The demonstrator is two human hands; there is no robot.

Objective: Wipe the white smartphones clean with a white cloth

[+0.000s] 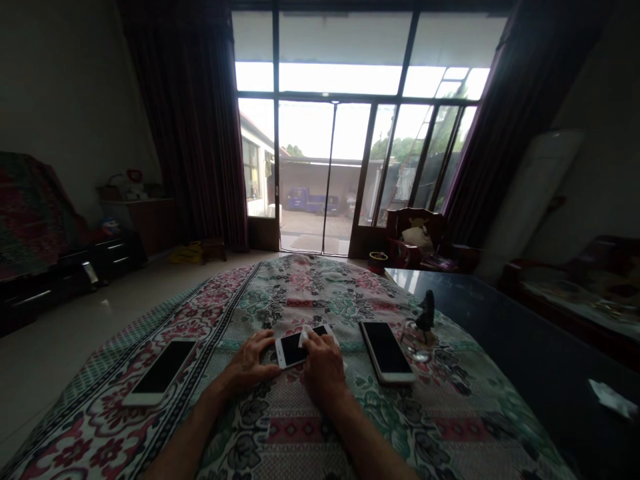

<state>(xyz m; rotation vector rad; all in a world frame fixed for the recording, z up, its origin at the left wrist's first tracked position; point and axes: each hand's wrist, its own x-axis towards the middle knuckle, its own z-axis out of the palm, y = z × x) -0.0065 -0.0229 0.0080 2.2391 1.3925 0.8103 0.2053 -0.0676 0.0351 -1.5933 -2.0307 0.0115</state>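
Note:
A white smartphone [290, 351] with a dark screen lies face up on the patterned cloth, between my two hands. My left hand [251, 363] rests by its left end, fingers apart and thumb stretched toward the near corner; the fingertips seem to touch or nearly touch the phone's edge. Pinched in my right hand [324, 367] is a white tissue [304, 335], pressed on the screen; the hand covers part of the phone's right half. To the right lies a larger white phone [387, 352], and another white phone [163, 372] lies to the left.
The patterned cloth [300, 433] covers a round-edged surface. Right of the larger phone stands a clear bottle with a black top [425, 313]. A dark glossy table [480, 320] adjoins on the right, with a crumpled white tissue [613, 399] on it. Glass doors [305, 173] stand ahead.

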